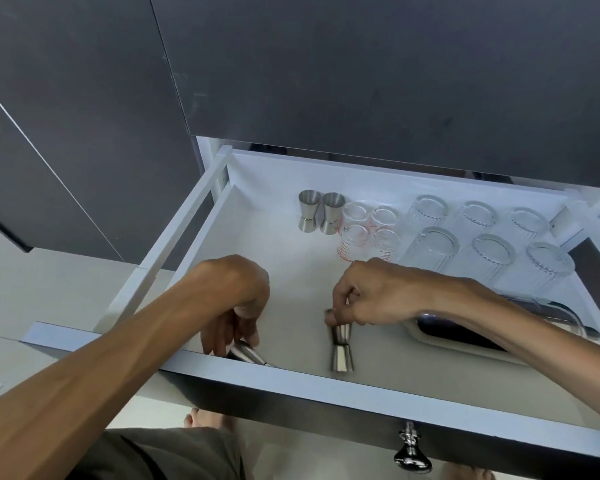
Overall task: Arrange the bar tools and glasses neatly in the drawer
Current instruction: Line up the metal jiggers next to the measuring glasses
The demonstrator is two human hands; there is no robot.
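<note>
Drawer [201, 237] pulled open, white inside, dark front with a metal knob [411, 452].

Back row, left to right: two steel jiggers [321, 213] standing upright side by side, touching or nearly so; just beside them four small measuring glasses [368, 230] with red markings, set two by two; then six ribbed tumblers [478, 237] in two rows of three, mouths down as far as can be told.

Right front: a metal tray [465, 341] lying flat, partly hidden under the right forearm.

Left hand [236, 306] is at the drawer's front left, fingers curled down around a steel cone-shaped piece [246, 353] lying tilted against the front wall — grip looks closed on it, though the far end of the piece is hidden by the drawer edge.

Right hand [371, 296] is at front centre, thumb and fingertips pinched on the top rim of a third jigger [341, 348], which stands upright on the drawer floor, slightly blurred. This jigger is well apart from the back pair and just beside the tray
</note>
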